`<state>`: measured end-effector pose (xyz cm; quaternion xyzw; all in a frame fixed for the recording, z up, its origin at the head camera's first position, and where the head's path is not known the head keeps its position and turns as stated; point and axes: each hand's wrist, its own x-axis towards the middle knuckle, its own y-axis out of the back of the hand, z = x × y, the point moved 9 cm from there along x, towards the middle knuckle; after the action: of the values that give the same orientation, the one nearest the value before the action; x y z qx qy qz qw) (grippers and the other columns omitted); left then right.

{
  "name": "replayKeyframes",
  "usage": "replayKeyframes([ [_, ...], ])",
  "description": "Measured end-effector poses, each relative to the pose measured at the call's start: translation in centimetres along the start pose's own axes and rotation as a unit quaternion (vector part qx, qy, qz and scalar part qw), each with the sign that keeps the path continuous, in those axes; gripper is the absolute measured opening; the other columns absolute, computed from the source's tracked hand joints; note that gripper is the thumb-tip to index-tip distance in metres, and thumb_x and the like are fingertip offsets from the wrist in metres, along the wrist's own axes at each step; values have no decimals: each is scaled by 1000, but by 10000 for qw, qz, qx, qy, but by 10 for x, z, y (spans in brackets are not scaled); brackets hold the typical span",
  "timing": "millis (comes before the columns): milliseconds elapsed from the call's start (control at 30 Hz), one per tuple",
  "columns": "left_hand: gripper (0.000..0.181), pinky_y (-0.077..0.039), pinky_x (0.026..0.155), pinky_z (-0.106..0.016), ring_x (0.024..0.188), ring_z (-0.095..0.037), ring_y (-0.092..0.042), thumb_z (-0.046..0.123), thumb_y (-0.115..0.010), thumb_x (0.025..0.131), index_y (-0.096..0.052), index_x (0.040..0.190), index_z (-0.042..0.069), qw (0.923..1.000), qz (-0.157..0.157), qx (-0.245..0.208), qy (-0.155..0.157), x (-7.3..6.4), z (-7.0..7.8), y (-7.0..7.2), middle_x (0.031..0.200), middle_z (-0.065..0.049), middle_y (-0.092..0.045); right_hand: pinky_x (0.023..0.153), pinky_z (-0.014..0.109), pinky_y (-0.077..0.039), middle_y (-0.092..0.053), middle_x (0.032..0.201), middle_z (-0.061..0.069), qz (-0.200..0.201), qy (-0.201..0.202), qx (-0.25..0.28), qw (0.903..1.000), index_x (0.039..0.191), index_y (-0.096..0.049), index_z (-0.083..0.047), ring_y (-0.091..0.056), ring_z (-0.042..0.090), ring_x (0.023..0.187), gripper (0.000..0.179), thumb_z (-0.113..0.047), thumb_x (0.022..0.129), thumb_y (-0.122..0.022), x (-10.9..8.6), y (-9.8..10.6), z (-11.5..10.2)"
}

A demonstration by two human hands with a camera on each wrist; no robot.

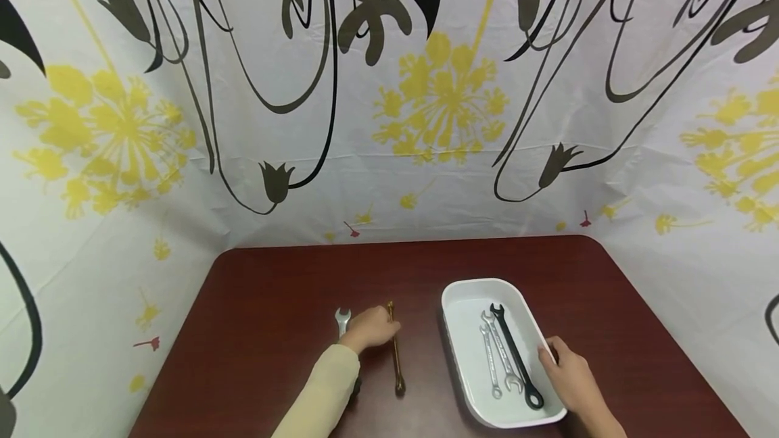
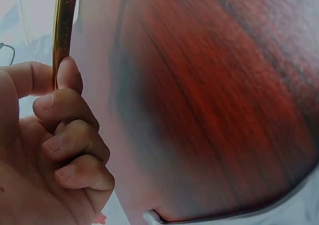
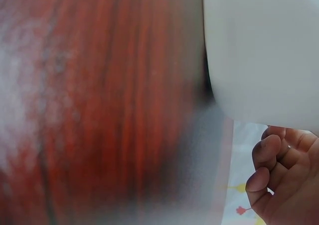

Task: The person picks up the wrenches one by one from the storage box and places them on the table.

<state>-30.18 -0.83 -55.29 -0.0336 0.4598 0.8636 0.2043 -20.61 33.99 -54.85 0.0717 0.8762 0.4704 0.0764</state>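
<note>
My left hand (image 1: 372, 328) pinches a gold-coloured wrench (image 1: 397, 363) between thumb and index finger, close to its upper end. In the left wrist view the wrench shaft (image 2: 65, 23) rises from the fingertips, with the other fingers curled below. A silver wrench (image 1: 343, 318) pokes out behind that hand, mostly hidden by hand and sleeve. My right hand (image 1: 571, 377) grips the right side of a white tray (image 1: 465, 357), thumb over the rim. Inside the tray lie a black ratchet wrench (image 1: 517, 353), a silver wrench (image 1: 500, 350) and a smaller silver wrench (image 1: 490, 362).
Everything rests on a dark red-brown wooden table (image 1: 274, 303) with rounded far corners. Beyond its edge hangs a white cloth (image 1: 365, 127) printed with yellow and grey flowers. A dark piece (image 1: 356, 387) shows beside the left sleeve, too covered to identify.
</note>
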Motion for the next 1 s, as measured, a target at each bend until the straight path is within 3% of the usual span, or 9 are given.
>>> replayKeyframes([
  [233,45,-24,45,-26,45,-9,-26,28,-52,90,-35,49,21,10000,9,6,6,-2,-4,1,46,9,-29,65,36,-48,-68,100,24,-22,-36,-9,10000,118,-53,3,-63,23,78,35,-25,99,-45,-1,-1,-1],
  [467,44,-31,48,-27,45,-11,-33,26,-53,90,-42,49,20,9999,-103,38,34,-4,-8,3,48,6,-46,64,35,-47,-68,99,24,12,-76,-9,10000,117,-53,2,-62,22,77,35,-27,100,-44,0,-4,1],
  [1000,42,-31,47,-26,46,-10,-37,26,-53,91,-48,50,19,9996,-283,49,55,-7,-21,3,54,2,-60,64,35,-46,-68,98,22,4,-73,-30,10000,118,-53,2,-61,21,76,35,-26,99,-44,-1,0,-2],
])
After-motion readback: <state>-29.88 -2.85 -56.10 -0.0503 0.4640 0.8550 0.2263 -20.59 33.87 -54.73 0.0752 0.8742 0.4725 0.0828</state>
